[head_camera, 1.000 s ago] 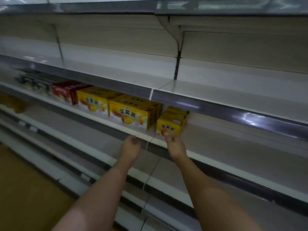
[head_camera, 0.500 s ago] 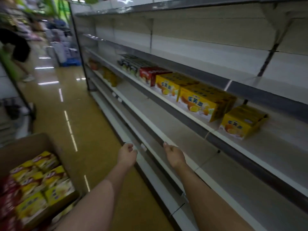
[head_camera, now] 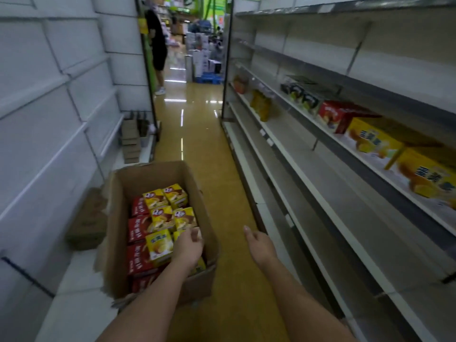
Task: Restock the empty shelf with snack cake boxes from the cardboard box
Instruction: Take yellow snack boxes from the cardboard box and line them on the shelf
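Left hand [head_camera: 188,246] now down among snack cake boxes [head_camera: 160,243] in cardboard box [head_camera: 116,218], off the shelf [head_camera: 320,149].

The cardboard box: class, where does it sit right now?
In the head view, the cardboard box sits low on the left of the aisle floor, beside the white shelving, with the left hand reaching into it.

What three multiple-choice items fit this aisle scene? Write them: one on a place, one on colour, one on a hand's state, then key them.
1. Where does the cardboard box stand?
A. On the aisle floor
B. On the top shelf
C. In a trolley

2. Which colours are the snack cake boxes in it?
A. Blue and white
B. Yellow and red
C. All green

3. What is the right hand doing?
A. Gripping a box
B. Pressing the shelf
C. Holding nothing, over the floor

Key: 1 A, it sits on the floor left of the shelves; 2 B, yellow and red tops show; 3 C, only the left hand reaches into the box.
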